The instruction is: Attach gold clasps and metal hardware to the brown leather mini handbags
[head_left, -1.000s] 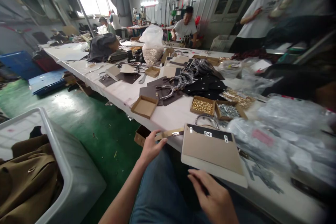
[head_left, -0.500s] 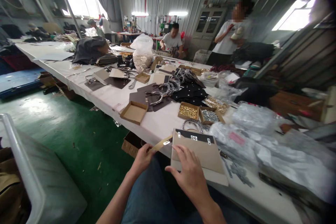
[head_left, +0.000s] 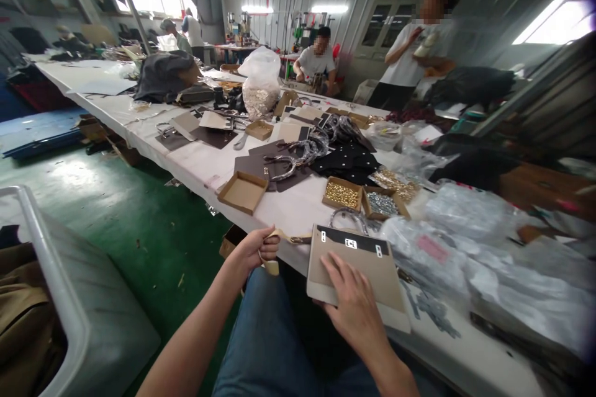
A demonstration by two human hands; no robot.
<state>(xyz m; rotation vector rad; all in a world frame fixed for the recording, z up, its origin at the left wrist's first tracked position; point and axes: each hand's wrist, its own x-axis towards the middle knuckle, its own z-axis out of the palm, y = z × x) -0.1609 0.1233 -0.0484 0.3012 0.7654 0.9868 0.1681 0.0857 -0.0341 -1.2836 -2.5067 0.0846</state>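
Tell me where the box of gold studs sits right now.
The box of gold studs sits mid-table, left of the box of silver studs, behind the tan bag panel.

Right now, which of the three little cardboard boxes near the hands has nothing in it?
The empty box, farthest left by the table edge. The gold-studs box and the silver-bits box beside it are both full.

Tan bag panel and strap, held at the near edge of a long bench.

Right hand point(head_left: 356, 304) flat on the bag panel point(head_left: 367, 260), which overhangs the white bench point(head_left: 205, 164); left hand point(head_left: 254, 250) gripping the tan strap point(head_left: 284, 239), looped over its fingers point(head_left: 269, 243). Behind: empty cardboard tray point(head_left: 243, 191), box of gold studs point(head_left: 343, 193), box of silver studs point(head_left: 382, 203), metal handles point(head_left: 298, 155), clear plastic bags point(head_left: 465, 217). Grey bin point(head_left: 88, 329) stands on the green floor at left.
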